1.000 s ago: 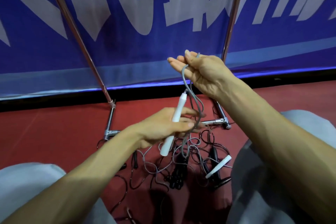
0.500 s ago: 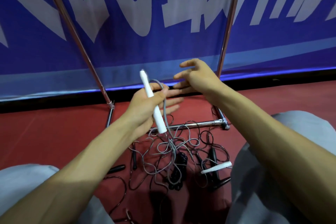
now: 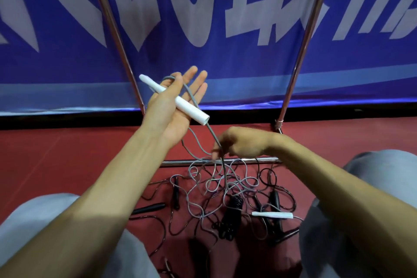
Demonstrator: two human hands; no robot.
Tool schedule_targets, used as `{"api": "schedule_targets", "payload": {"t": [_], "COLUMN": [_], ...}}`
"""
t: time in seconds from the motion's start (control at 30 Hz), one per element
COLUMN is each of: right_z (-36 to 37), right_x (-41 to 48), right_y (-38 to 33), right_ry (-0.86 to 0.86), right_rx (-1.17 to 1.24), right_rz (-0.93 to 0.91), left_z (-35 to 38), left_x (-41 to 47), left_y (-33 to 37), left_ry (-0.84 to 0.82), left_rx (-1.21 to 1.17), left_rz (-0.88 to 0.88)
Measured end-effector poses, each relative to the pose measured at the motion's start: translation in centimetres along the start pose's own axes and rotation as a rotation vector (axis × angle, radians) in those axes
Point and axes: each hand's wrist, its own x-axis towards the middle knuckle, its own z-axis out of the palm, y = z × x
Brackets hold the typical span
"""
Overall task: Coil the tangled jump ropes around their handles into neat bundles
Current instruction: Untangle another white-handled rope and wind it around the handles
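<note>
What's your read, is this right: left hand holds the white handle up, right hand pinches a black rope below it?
Not quite: in the head view the right hand pinches the grey rope, not a black one. The left hand does hold the white handle up.

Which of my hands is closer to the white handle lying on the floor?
Right. The right hand pinches grey rope above the floor handle; the left hand is raised farther away, holding the other white handle.

Two white handles, one grey rope, at least four black handles, two hands.
</note>
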Motion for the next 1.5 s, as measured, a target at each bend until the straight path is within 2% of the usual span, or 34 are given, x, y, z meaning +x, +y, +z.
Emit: {"api": "schedule_targets", "payload": {"t": [0.07,0.13,0.27,0.43,0.53,0.63,0.77,0.87,1.0,1.17,1.27,1.37,1.5], "right_z": [-0.1,-0.1,-1.0,-4.1,-5.2,-5.7,-6.2,-6.6,-7.1,-7.2,-7.1,-6.7,-5.6], "right_x": [-0.4,-0.5,-0.9,-2.6,-3.5,-3.7,-3.6,-3.8,-4.1,-4.1,-4.0,-3.5,-2.7], "right_y": [0.2,0.4,0.2,-1.3,-1.6,-1.6,-1.2,-0.8,-0.5,-0.4,-0.3,-0.1,0.0], "right_ry": [-0.034,0.029,0.302,0.594,0.692,0.750,0.822,0.856,0.891,0.896,0.906,0.901,0.652], "right_rx": [-0.118,-0.120,0.329,0.781,0.965,1.181,1.379,1.472,1.578,1.652,1.650,1.445,0.959], "right_rz": [0.019,0.018,0.040,-0.073,-0.116,-0.123,-0.068,-0.062,-0.077,-0.067,-0.061,0.023,0.233], "left_z": [-0.2,-0.4,-0.7,-0.5,0.0,0.6,0.9,0.7,0.1,-0.3,-0.4,-0.1,0.5], "left_x": [0.2,0.4,0.6,0.5,-0.4,-1.7,-3.0,-3.1,-3.0,-3.3,-3.3,-2.8,-1.8], "left_y": [0.9,1.5,1.8,0.3,-1.3,-3.7,-6.4,-6.7,-6.7,-7.0,-7.3,-7.1,-5.5], "left_ry": [0.034,0.059,0.102,0.121,0.043,-0.096,-0.290,-0.306,-0.361,-0.501,-0.478,-0.316,-0.132], "left_rx": [-0.071,-0.120,-0.102,0.037,0.191,0.526,0.911,1.038,1.085,1.133,1.138,1.016,0.792], "left_rz": [0.034,0.063,0.082,0.040,-0.091,-0.225,-0.264,-0.249,-0.300,-0.370,-0.284,-0.151,0.009]}}
